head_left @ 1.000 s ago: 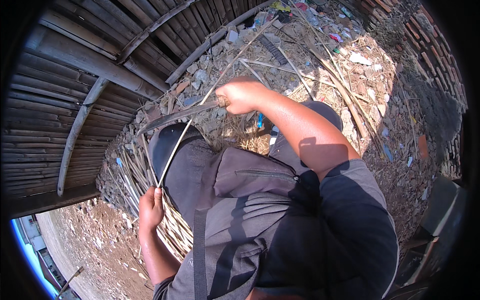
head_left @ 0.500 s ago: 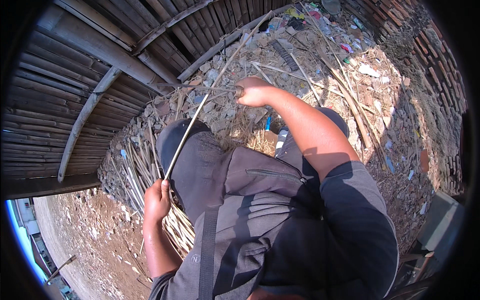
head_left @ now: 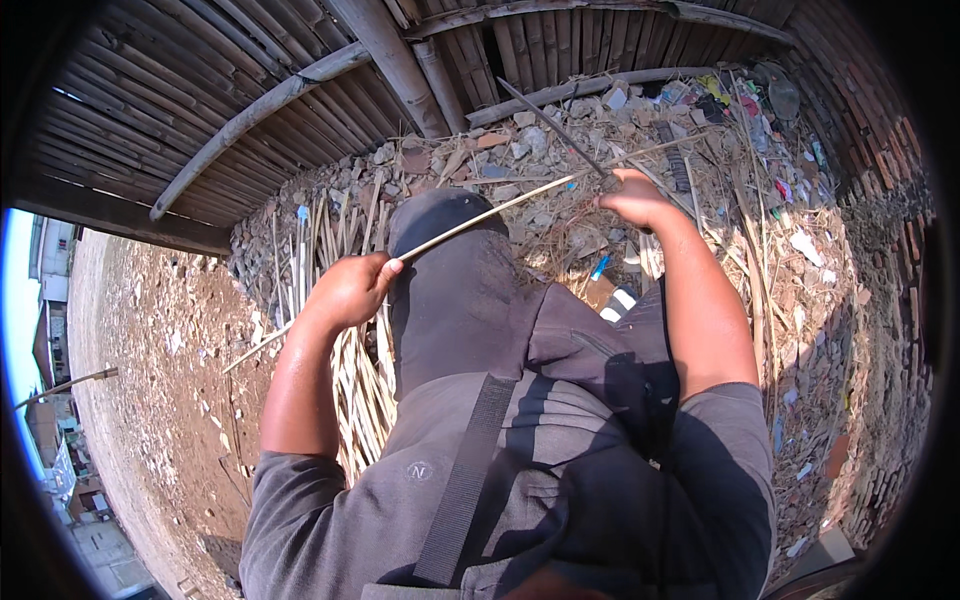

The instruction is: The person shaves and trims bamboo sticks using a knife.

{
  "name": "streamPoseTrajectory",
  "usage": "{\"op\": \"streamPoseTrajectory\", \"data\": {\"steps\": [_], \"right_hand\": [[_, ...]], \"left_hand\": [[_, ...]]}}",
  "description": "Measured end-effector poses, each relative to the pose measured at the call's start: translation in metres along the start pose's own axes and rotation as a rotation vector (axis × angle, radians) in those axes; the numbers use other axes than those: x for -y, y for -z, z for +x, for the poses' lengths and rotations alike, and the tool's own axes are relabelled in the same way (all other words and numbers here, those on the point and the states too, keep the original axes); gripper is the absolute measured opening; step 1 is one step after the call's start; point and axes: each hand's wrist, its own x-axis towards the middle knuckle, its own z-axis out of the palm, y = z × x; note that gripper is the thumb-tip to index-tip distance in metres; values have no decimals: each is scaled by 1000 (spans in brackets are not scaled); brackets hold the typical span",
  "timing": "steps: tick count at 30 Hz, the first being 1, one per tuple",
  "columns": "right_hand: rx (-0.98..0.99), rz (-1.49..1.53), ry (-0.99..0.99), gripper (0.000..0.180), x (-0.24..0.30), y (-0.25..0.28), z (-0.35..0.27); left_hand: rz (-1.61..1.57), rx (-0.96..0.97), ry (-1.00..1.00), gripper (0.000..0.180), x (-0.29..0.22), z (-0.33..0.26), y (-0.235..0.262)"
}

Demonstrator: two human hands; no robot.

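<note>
A long, thin bamboo strip (head_left: 480,220) slants across my raised knee. My left hand (head_left: 350,290) is closed around it, thumb lying along the top, and the strip's lower end sticks out past my wrist. In my right hand (head_left: 637,200) is the handle of a long, dark-bladed knife (head_left: 550,125), its tip pointing up and to the left. Close to my right fist, the blade's base meets or crosses the strip; whether they touch, I cannot tell. A pile of pale bamboo strips (head_left: 358,405) lies beside my left leg.
Broken stones and rubble (head_left: 540,145) cover the ground in front, with litter farther off. A bamboo wall (head_left: 330,110) stands ahead and to the left, and a brick wall (head_left: 895,190) at the right. Longer bamboo pieces (head_left: 752,255) lie right of my arm.
My left hand has risen, and the strip now slants lower toward the right. The knife has swung from level to pointing up-left. My view has shifted, moving the surroundings rightward.
</note>
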Motion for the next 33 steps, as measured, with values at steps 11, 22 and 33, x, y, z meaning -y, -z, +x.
{"op": "streamPoseTrajectory", "data": {"steps": [11, 22, 33], "right_hand": [[27, -46, 191, 37, 26, -1, -26], [-152, -264, 201, 33, 22, -22, -20], [-197, -226, 226, 37, 20, -11, -23]], "left_hand": [[-122, 5, -32, 48, 14, 4, -21], [-104, 28, -1, 47, 6, 4, -9], [-99, -23, 1, 46, 6, 2, -25]]}}
